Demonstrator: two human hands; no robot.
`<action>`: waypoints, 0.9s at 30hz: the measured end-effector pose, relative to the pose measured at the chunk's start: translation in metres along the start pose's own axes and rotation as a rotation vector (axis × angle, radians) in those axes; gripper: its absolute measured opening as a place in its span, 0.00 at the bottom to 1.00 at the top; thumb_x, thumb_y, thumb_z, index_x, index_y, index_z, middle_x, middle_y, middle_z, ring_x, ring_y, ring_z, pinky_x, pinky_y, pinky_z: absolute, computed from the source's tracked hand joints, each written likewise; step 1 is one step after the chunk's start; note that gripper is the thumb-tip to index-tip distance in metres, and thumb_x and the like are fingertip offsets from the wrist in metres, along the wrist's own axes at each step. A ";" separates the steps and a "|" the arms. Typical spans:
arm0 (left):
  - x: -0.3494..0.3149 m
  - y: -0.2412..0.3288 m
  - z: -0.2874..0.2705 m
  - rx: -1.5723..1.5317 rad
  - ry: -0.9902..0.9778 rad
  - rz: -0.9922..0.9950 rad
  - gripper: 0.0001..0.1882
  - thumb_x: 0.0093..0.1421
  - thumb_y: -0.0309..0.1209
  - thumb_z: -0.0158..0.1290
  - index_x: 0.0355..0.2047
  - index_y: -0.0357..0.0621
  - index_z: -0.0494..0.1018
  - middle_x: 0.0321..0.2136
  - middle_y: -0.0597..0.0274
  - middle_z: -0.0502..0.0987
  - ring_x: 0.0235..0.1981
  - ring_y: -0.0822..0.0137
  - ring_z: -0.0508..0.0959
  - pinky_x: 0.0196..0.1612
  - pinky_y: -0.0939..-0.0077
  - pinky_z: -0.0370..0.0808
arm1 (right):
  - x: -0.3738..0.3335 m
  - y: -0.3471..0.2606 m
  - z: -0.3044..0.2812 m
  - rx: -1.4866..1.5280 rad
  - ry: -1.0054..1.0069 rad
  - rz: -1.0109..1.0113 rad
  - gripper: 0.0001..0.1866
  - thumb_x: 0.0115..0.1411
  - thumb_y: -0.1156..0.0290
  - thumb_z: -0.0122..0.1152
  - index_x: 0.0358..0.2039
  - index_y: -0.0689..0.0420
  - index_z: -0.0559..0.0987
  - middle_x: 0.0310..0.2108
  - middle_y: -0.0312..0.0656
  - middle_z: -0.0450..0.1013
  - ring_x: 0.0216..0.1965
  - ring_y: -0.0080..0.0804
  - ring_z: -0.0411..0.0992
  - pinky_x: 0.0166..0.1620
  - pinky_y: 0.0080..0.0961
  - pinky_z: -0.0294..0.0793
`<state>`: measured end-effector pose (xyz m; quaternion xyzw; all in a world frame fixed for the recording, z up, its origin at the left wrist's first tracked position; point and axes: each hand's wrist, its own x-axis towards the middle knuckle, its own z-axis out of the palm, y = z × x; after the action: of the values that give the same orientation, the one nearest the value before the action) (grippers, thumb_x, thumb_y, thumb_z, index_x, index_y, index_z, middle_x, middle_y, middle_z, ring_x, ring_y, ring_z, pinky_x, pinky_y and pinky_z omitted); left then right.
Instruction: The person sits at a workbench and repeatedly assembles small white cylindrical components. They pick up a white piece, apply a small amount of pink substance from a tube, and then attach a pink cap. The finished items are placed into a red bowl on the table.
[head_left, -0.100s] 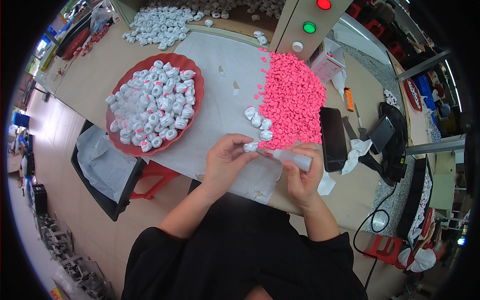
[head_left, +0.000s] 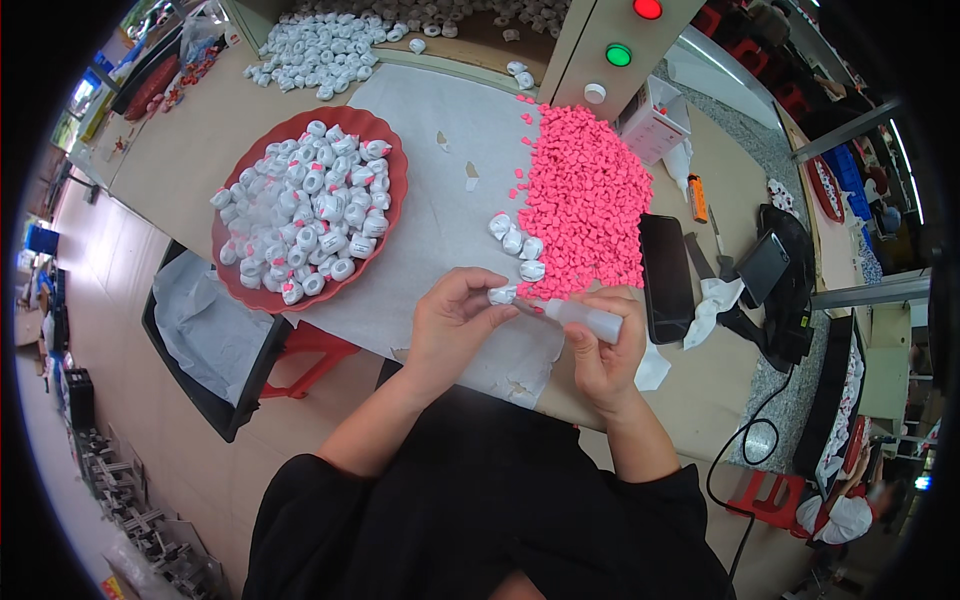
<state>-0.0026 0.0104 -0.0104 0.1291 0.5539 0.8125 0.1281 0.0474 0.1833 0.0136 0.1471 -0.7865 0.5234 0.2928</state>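
Note:
Between the thumb and fingers of my left hand [head_left: 445, 318] is a small rounded white piece [head_left: 502, 295]. My right hand [head_left: 606, 360] grips a translucent squeeze bottle [head_left: 594, 319], its narrow tip aimed left toward that piece. Whether tip and piece touch is too small to tell. Just beyond my hands lies a heap of small pink pieces [head_left: 585, 200]. Several loose white pieces [head_left: 513, 242] sit along the heap's left edge. To the left, a red scalloped tray [head_left: 398, 170] holds many white pieces, some showing pink bits.
White paper [head_left: 440, 210] covers the tabletop's middle. A dark phone [head_left: 662, 275] lies right of the heap, near an orange lighter [head_left: 697, 199] and a white box [head_left: 655, 120]. More white pieces [head_left: 330, 45] are piled at the back. A paper-lined black tray [head_left: 205, 325] stands lower left.

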 end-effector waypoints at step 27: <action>0.000 0.010 0.001 -0.067 -0.034 -0.004 0.14 0.53 0.15 0.50 0.41 0.34 0.66 0.38 0.61 0.71 0.41 0.73 0.72 0.45 0.81 0.69 | 0.016 -0.006 -0.009 0.998 0.370 0.679 0.10 0.57 0.73 0.55 0.39 0.59 0.68 0.33 0.44 0.70 0.27 0.27 0.69 0.29 0.21 0.67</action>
<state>-0.0032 0.0076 -0.0007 0.1371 0.5243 0.8281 0.1434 0.0412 0.1898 0.0304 -0.0849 -0.3870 0.9078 0.1377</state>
